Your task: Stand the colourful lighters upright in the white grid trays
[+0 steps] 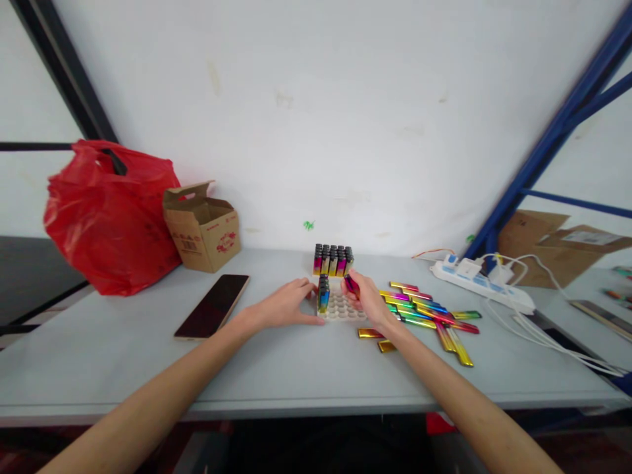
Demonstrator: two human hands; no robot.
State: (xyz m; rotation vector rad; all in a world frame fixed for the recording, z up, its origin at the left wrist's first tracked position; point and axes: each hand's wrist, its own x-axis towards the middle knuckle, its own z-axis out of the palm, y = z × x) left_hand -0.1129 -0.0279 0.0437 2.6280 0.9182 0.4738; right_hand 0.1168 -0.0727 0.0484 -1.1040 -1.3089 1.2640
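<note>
A white tray with round holes lies on the table between my hands. A short row of upright lighters stands along its left side, the front one blue and yellow. My left hand rests at the tray's left edge, thumb and fingers spread apart, the thumb by the front corner. Held in the fingers of my right hand is a purple-red lighter, tilted above the tray's right part. Behind the tray stands a block of upright lighters. Several shiny coloured lighters lie scattered beside my right hand.
To the left are a phone, an open cardboard box and a red plastic bag. A white power strip with plugs and cables lies at the right, before a brown carton. A white wall rises behind.
</note>
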